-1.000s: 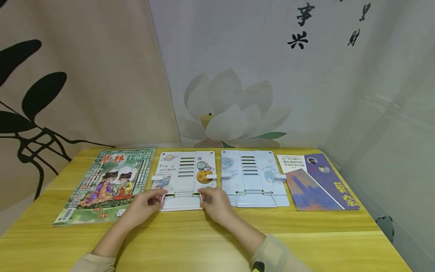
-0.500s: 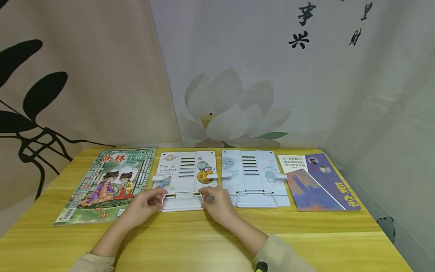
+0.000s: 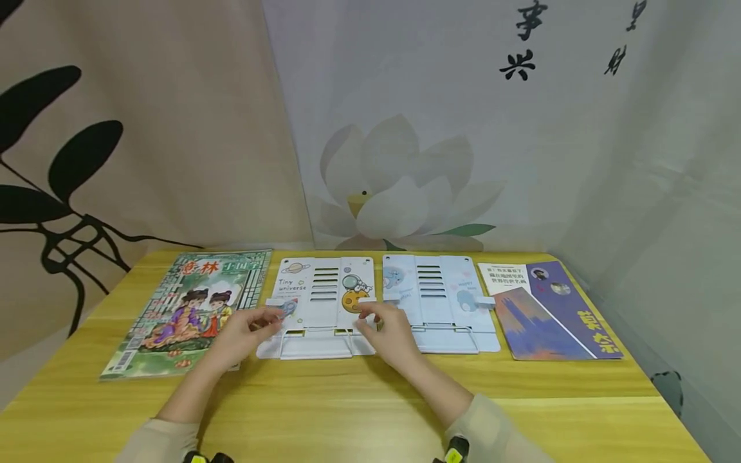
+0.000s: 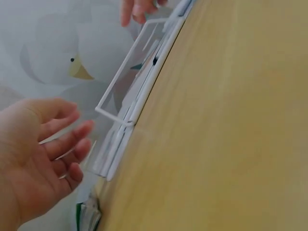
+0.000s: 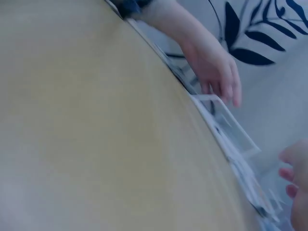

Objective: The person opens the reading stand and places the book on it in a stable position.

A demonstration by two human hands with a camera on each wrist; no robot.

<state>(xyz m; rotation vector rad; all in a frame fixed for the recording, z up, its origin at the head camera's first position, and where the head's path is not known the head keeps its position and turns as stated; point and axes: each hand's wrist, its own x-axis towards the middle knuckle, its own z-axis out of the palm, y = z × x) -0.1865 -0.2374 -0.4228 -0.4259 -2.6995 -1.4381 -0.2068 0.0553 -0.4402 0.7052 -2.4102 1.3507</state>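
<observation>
A white folding book stand (image 3: 321, 314) printed "Tiny universe" lies flat on the table between the two hands. Its wire support (image 4: 121, 67) is tilted up off the panel in the left wrist view. My left hand (image 3: 238, 339) hovers at the stand's left side, fingers loosely bent and holding nothing. On the other side, my right hand (image 3: 392, 335) is raised near the right page clip (image 3: 367, 299); its thumb and fingers are apart. Whether a fingertip touches that clip cannot be told. The left page clip (image 3: 274, 301) sticks out beyond the panel.
A second white book stand (image 3: 439, 312) lies flat just to the right, its wire support folded down. Left of both is a green illustrated magazine (image 3: 191, 302); at the right lies a purple book (image 3: 556, 315). A curtain (image 3: 405, 77) hangs behind the wooden table (image 3: 324, 411).
Both hands gripped the wire support at its two sides. Now they have let go and moved up and outward, the right one toward the clip. The view has shifted slightly.
</observation>
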